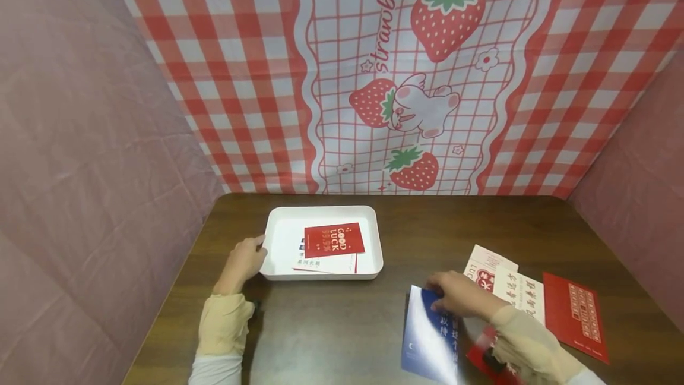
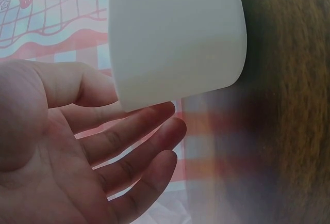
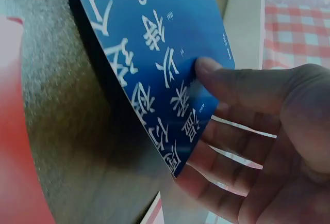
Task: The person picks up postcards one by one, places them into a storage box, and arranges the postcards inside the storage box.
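My left hand pinches the left rim of a white tray, thumb at the edge; in the left wrist view, the other fingers spread beside the tray's corner. Inside the tray, a red "GOOD LUCK" card overlaps a white card with dark characters. My right hand holds a blue card by its end, right of the tray. In the right wrist view, the thumb lies on the blue card's printed face, with fingers behind. The card is tilted above the table.
Several cards lie at the table's right: a white one with a red figure, a white one with black characters and a red one. Another red card is partly hidden under my right wrist. A checked strawberry cloth hangs behind the table.
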The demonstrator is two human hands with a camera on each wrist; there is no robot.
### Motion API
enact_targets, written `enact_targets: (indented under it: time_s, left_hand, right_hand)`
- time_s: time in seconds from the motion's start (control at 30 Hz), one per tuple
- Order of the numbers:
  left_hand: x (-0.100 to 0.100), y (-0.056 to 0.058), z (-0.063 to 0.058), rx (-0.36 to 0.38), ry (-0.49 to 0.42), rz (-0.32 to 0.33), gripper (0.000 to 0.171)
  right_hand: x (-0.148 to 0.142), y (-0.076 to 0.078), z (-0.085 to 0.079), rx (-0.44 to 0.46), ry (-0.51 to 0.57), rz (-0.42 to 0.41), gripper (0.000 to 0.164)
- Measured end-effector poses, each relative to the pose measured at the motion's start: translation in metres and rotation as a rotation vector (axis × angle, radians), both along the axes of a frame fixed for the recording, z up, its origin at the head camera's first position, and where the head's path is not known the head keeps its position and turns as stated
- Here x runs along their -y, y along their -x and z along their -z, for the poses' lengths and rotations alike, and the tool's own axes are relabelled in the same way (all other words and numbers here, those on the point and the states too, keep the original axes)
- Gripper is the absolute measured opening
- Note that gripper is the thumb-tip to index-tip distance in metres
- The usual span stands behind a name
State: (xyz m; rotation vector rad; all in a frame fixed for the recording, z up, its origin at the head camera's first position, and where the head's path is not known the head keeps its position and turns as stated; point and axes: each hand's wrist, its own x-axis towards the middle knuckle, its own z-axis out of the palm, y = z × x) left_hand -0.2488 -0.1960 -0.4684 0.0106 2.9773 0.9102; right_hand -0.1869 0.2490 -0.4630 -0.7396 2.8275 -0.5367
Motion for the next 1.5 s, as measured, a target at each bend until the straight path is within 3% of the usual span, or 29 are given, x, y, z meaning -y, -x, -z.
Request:
enact_targets:
  time_s: [0.17, 0.43, 0.57, 1.03, 1.3, 1.5]
  left_hand:
    - [0.001, -0.001, -0.001, -0.001, -0.003, -0.007, 0.049]
    - [-0.001, 0.001, 0.001, -0.016, 0.027, -0.001, 0.049]
    - [-0.001, 0.001, 0.002, -0.018, 0.030, -0.007, 0.050]
    - [0.000, 0.002, 0.001, -0.010, 0.030, 0.000, 0.050]
    - [-0.001, 0.001, 0.002, -0.021, 0.038, 0.000, 0.049]
    - [-0.001, 0.001, 0.001, -0.018, 0.032, -0.006, 0.049]
  right_hand:
    - [-0.008, 0.003, -0.006, 0.034, 0.040, -0.025, 0.015]
    - [-0.019, 0.005, -0.009, 0.211, 0.169, -0.034, 0.010]
    - [-0.022, 0.007, -0.009, 0.221, 0.201, -0.065, 0.010]
    - [-0.024, 0.010, -0.014, 0.479, 0.410, -0.001, 0.011]
    - [-0.029, 0.011, -0.015, 0.556, 0.486, -0.021, 0.015]
    - [-0.031, 0.013, -0.016, 0.560, 0.502, -0.030, 0.016]
